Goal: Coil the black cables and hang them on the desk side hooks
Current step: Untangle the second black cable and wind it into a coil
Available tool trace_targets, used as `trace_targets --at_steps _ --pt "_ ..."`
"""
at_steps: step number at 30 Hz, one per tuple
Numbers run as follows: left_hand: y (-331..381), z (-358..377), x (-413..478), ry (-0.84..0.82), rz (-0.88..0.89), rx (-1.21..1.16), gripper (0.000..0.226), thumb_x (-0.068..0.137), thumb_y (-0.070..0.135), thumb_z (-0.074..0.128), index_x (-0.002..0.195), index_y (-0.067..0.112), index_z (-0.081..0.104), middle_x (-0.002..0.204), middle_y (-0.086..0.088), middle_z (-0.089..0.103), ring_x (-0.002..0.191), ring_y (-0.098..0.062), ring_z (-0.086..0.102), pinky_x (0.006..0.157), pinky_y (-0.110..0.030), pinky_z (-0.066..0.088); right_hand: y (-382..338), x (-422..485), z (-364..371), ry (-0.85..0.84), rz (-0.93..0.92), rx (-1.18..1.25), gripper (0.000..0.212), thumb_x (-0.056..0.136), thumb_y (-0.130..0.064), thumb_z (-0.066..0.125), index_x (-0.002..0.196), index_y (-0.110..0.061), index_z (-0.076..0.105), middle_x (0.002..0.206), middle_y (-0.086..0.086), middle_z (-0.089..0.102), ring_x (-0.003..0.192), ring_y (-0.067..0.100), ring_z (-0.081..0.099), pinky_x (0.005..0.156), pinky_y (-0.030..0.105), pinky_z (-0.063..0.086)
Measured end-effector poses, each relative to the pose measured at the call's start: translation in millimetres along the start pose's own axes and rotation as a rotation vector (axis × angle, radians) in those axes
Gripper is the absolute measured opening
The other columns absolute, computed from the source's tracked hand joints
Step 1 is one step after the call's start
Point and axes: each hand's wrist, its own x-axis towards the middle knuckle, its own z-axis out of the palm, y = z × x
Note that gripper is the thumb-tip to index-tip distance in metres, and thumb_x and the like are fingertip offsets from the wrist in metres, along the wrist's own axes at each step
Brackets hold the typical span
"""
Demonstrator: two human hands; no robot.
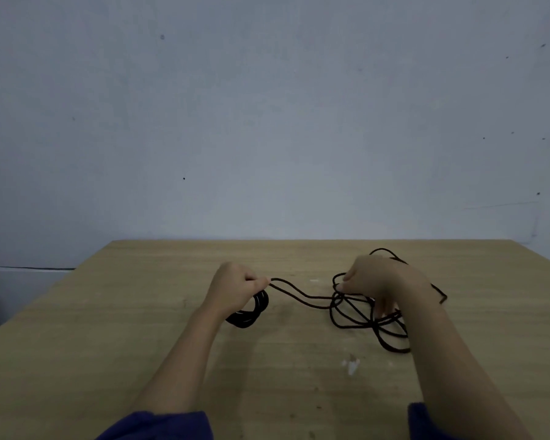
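Head view: my left hand (238,290) grips a small coil (251,314) at the middle of the desk (140,312). My right hand (380,281) pinches a strand of the loose tangle (362,319) beside it. Pulling slack now could cinch those crossed loops into a knot.

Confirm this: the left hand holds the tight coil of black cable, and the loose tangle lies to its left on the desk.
Not quite. The head view shows the loose tangle lying on the desk to the right of the coil, at the right hand. The left hand does hold the tight coil.
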Motion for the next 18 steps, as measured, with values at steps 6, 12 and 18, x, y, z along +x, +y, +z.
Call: trace_targets --at_steps 6,12,18 --pt "12 2 0 -0.022 0.109 0.022 0.049 0.071 0.033 0.06 0.04 0.02 0.024 0.035 0.003 0.018 0.039 -0.012 0.019 0.043 -0.02 0.015 -31 19 35 0.127 -0.445 0.148 0.065 0.081 -0.017 0.07 0.139 -0.016 0.039 0.133 -0.001 0.049 0.121 0.013 0.047 0.096 0.027 0.041" --pt "16 -5 -4 0.164 0.029 0.047 0.06 0.077 0.049 0.058 0.04 0.018 0.022 0.039 0.005 0.017 0.04 -0.012 0.019 0.046 -0.029 0.016 -32 44 58 0.281 -0.627 0.266 0.017 0.096 -0.017 0.047 0.1 -0.007 0.06 0.084 0.007 0.061 0.081 0.027 0.06 0.068 0.031 0.04" --pt "5 -25 -5 0.519 -0.348 0.221 0.053 0.091 0.03 0.053 0.049 -0.002 0.051 0.049 -0.018 0.044 0.054 -0.028 0.04 0.05 -0.033 0.023 -7 55 50 0.718 -0.782 -0.274 0.026 0.094 -0.021 0.042 0.094 -0.005 0.062 0.082 0.008 0.062 0.065 0.03 0.059 0.055 0.03 0.042"
